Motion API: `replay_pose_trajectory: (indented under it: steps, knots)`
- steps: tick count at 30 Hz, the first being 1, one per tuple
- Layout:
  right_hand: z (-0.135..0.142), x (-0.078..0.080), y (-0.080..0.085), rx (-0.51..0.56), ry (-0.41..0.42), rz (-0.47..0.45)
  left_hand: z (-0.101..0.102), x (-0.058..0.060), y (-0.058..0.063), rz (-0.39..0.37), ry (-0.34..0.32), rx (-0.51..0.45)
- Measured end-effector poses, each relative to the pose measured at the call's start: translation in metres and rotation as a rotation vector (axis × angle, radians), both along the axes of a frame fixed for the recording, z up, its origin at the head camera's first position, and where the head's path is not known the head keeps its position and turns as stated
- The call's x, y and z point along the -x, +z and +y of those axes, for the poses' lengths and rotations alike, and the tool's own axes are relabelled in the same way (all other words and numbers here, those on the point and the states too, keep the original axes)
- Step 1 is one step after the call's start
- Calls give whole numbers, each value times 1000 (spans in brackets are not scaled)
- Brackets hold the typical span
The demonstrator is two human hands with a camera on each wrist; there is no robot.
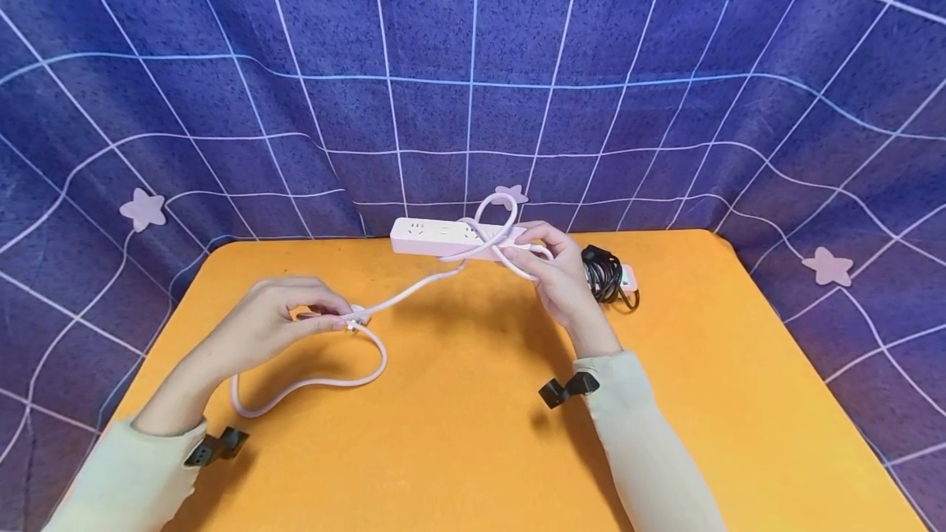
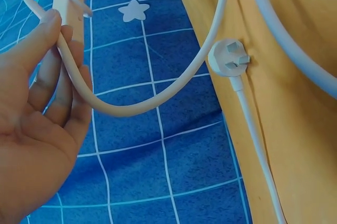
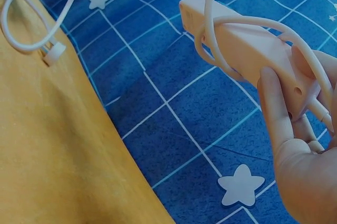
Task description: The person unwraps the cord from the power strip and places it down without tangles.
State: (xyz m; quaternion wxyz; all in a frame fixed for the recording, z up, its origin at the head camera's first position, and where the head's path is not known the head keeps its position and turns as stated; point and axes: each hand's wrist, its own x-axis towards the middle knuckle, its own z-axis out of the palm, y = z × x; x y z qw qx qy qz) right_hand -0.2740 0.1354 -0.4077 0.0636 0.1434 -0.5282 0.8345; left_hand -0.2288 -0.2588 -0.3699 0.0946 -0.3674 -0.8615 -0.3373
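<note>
A white power strip (image 1: 423, 237) is held up above the table by my right hand (image 1: 556, 279), which grips its right end. The strip's white cord (image 1: 318, 382) loops loosely around its body, also visible in the right wrist view. My left hand (image 1: 284, 314) pinches that cord between thumb and fingers, left of the strip. The cord's three-pin plug (image 2: 226, 58) hangs free of the fingers in the left wrist view, its prongs showing. From the left hand, a slack bend of cord droops toward the table. The right palm is partly hidden behind strip and cord.
On the yellow table (image 1: 443, 450), behind my right wrist, lies a bundled black cable (image 1: 604, 276) beside a small white and pink piece (image 1: 629, 278). A blue gridded curtain (image 1: 443, 113) with stars stands along the table's back and sides.
</note>
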Motion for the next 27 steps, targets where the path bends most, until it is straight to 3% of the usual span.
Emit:
replay_pose_trajectory:
  steps: [6,17,27]
  knots:
    - [-1,-1,1,-3,0,2,-5,-1,-5,-3,-35,11]
    - [-4,-1,2,4,17,3,-21,-7,-18,-43,-27,73]
    - [-3,-2,1,-1,13,19,-20,-7,-31,-60,-10,139]
